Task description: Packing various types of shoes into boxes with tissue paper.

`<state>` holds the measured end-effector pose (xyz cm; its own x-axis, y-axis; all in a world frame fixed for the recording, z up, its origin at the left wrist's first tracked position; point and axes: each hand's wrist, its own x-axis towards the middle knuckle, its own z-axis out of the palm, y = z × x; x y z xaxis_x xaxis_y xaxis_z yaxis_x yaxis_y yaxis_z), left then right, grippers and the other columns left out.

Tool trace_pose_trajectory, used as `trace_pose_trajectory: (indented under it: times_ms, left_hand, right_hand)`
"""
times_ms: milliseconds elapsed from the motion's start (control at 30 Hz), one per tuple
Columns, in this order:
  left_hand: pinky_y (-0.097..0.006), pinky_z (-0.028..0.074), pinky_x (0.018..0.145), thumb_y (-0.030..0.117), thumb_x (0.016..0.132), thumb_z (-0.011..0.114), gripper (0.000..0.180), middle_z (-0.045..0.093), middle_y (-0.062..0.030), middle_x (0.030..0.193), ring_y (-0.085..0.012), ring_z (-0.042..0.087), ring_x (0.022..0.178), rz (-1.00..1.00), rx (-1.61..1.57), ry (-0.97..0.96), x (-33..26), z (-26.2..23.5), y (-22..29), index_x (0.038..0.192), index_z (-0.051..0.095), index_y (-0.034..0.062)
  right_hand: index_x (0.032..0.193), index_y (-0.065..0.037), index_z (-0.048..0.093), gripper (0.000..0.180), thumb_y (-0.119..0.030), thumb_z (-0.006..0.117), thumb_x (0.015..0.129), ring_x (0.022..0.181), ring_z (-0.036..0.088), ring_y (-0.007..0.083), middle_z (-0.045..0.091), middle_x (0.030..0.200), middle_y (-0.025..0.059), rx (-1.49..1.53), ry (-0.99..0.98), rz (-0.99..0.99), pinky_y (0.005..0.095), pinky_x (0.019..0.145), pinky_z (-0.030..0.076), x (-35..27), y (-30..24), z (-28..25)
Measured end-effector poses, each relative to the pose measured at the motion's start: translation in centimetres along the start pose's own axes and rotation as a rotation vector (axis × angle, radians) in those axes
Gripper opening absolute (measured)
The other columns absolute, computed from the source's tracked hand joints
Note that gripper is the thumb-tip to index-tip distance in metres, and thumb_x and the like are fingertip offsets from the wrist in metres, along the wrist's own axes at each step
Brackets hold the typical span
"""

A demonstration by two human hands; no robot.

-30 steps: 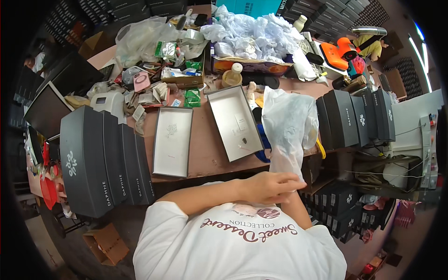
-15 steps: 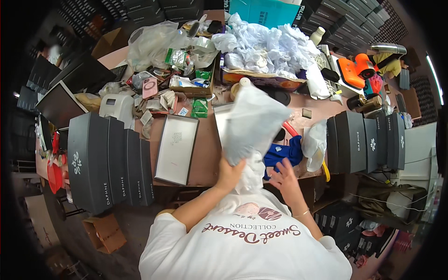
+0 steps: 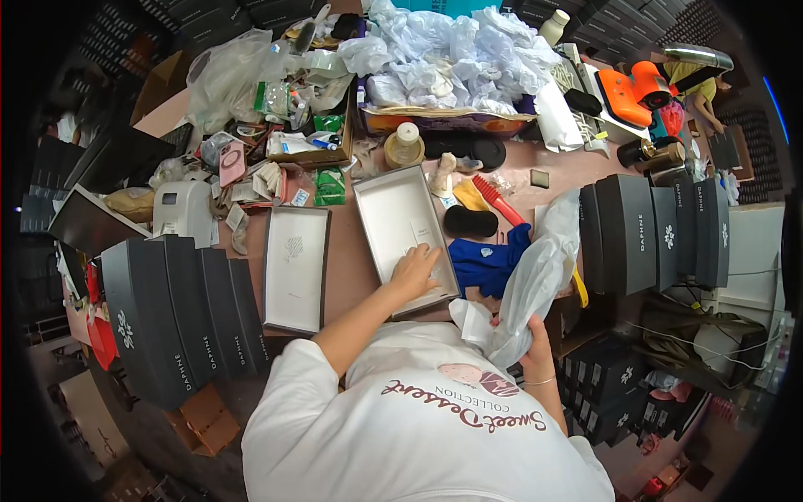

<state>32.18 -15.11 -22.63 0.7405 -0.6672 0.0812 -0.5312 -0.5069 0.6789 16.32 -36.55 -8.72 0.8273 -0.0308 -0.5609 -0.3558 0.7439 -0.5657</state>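
From the head view, everything hangs off the open grey box (image 3: 405, 237), the tray lying at a slant in the middle of the brown worktable (image 3: 343, 268). The left hand (image 3: 416, 269) lies flat inside that box at its near end, fingers spread and pressing on the pale lining, gripping nothing. The right hand (image 3: 529, 335) sits just off the box's near right corner, clenched round the gathered neck of one white plastic bag (image 3: 535, 276), which billows up and away to the right of the box (what is inside it, I cannot tell). Left of the box, and just apart from it, lies its one matching lid (image 3: 295, 268), pale inside, edged in dark grey. Further left again stands a row of four dark closed boxes (image 3: 180, 314), side by side at the table's edge. Right of the open box, past the bag, another row of dark boxes (image 3: 661, 230), four that I can count. Tucked between the open box and the bag: one blue cloth (image 3: 485, 263), one black pad (image 3: 470, 222) and one red brush (image 3: 497, 198). Beyond the box's far end sits a heap of crumpled white paper (image 3: 452, 50) in a carton.
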Motion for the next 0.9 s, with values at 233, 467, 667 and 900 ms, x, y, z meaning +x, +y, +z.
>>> trace_pose_trajectory:
  times_ms: [233,467,667,900]
  left_hand:
    - [-0.034,0.048,0.067,0.007,0.072,0.068,0.019,0.057,-0.0132,0.085,-0.0245,0.058,0.073,-0.232,-0.227,0.144,2.0,-6.1,-2.5,0.088,0.058,0.0034]
    - [-0.035,0.048,0.066,0.006,0.077,0.067,0.015,0.055,-0.012,0.084,-0.0249,0.057,0.068,-0.133,-0.143,0.288,2.0,-12.1,0.7,0.087,0.057,0.0018]
    - [-0.044,0.043,0.072,0.015,0.077,0.066,0.014,0.062,-0.0122,0.092,-0.0327,0.058,0.088,-0.106,0.424,-0.334,-2.2,-5.2,-2.4,0.086,0.06,0.0066]
    - [-0.042,0.045,0.081,0.013,0.082,0.06,0.017,0.063,-0.0174,0.095,-0.0325,0.061,0.085,-0.042,0.057,0.087,-1.5,-6.2,-0.5,0.094,0.066,0.0019]
  right_hand:
    - [0.125,0.003,0.047,0.069,-0.033,0.075,0.073,0.099,0.061,0.0215,0.061,0.11,0.0121,-0.288,-0.044,-0.199,0.0361,0.089,0.048,7.3,0.5,5.6]
    - [0.109,0.003,0.059,0.057,-0.036,0.074,0.07,0.099,0.057,0.0366,0.058,0.11,0.0248,-1.929,-0.323,-0.32,0.0418,0.09,0.044,17.3,11.0,5.9]
    - [0.11,-0.002,0.058,0.044,-0.011,0.07,0.069,0.103,0.055,0.0369,0.059,0.109,0.019,-1.586,0.32,-0.953,0.044,0.089,0.044,8.5,-3.7,3.3]
    - [0.121,-0.003,0.055,0.042,-0.005,0.057,0.079,0.102,0.058,0.0391,0.061,0.107,0.0246,-1.466,0.74,-0.719,0.0414,0.089,0.046,9.6,-10.4,-15.0]
